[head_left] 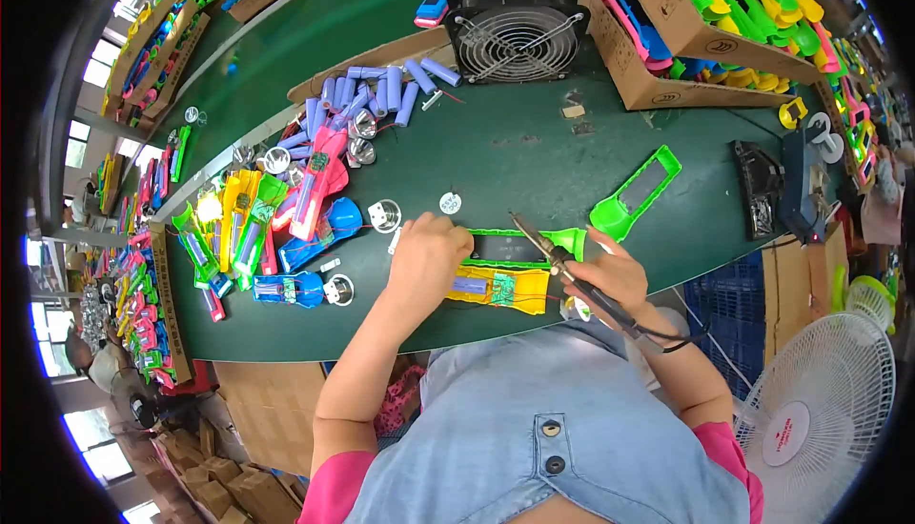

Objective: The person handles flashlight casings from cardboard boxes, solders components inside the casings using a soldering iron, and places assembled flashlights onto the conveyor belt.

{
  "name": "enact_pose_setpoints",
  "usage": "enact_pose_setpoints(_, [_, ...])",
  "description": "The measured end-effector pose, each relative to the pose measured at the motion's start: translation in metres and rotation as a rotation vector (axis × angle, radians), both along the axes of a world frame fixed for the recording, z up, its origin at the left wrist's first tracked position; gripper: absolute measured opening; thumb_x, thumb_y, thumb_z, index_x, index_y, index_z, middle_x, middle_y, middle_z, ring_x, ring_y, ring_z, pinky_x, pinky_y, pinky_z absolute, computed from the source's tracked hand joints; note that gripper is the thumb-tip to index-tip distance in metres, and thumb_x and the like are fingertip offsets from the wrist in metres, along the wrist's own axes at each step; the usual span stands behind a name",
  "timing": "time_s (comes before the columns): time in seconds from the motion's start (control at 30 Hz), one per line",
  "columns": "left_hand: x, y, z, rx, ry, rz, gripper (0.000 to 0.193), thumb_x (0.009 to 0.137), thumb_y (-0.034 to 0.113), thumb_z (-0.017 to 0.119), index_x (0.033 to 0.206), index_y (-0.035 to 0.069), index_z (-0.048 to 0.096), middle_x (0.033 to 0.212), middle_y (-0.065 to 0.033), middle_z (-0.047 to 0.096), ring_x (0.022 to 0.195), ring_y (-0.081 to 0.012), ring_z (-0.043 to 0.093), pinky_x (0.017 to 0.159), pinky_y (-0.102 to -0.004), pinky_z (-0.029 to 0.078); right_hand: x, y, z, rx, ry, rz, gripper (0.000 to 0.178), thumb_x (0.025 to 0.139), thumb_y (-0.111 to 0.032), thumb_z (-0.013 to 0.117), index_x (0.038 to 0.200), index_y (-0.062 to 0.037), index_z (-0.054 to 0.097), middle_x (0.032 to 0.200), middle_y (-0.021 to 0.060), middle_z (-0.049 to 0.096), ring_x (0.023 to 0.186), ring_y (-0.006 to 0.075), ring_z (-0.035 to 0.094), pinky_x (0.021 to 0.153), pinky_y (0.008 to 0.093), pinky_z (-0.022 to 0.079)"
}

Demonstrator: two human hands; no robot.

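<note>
A soldering iron (pixel 593 293) is in my right hand (pixel 615 276), its fingers wrapped round the handle and its tip pointing up and left. Beneath its tip lies a green plastic casing (pixel 569 241) with a dark panel in it. My left hand (pixel 429 255) is closed at the left end of this casing, fingers curled down; what they pinch is hidden. Nearer to me, against the green casing, sits a yellow casing (pixel 532 292) holding a purple battery cell (pixel 470 285) and a green circuit board (pixel 503 288). Another green casing (pixel 637 192) lies apart, beyond my right hand.
Left of my hands are piled colored casings (pixel 250 229), purple cells (pixel 394 89) and silver reflector cups (pixel 384 215). A boxed fan (pixel 518 33) stands at the back. Cartons of casings (pixel 686 33) are at far right, near a solder spool (pixel 825 138). A white fan (pixel 810 419) stands beside me.
</note>
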State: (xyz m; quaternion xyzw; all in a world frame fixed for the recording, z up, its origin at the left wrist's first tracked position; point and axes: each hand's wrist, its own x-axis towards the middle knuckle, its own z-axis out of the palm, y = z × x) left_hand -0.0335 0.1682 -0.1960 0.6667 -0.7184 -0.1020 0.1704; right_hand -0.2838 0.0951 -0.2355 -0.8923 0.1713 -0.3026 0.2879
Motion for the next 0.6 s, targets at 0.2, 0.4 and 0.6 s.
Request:
enact_pose_setpoints(0.2, [0.002,-0.014,-0.005,0.072,-0.08,-0.056,0.004,0.065,0.011,0.062,0.064,0.007,0.06,0.065,-0.0067,0.054,0.073,-0.0237,0.052,0.066,-0.0369,0.039,0.025,0.02,-0.006,1.049,-0.565,-0.332,0.018,0.08,-0.003,0.059,0.095,0.0058,0.056,0.076,0.0102,0.061,0.062,0.0149,0.06,0.051,0.0243,0.05])
enact_pose_setpoints(0.4, [0.0,-0.016,-0.008,0.08,-0.212,-0.067,0.005,0.062,0.013,0.064,0.06,0.01,0.06,0.066,-0.0037,0.053,0.074,-0.0214,0.052,0.064,-0.0345,0.039,0.035,0.004,0.004,1.205,-0.412,-0.393,0.014,0.079,-0.004,0.06,0.09,0.0049,0.058,0.073,0.0113,0.061,0.058,0.0152,0.06,0.049,0.025,0.048])
enact_pose_setpoints(0.6, [0.0,-0.016,-0.011,0.111,-0.205,-0.064,0.005,0.061,0.012,0.065,0.061,0.009,0.061,0.066,-0.0053,0.054,0.075,-0.0223,0.053,0.064,-0.0357,0.039,0.043,0.001,0.006,1.206,-0.285,-0.387,0.015,0.078,-0.004,0.06,0.091,0.0048,0.059,0.074,0.011,0.062,0.063,0.0152,0.063,0.047,0.0229,0.048])
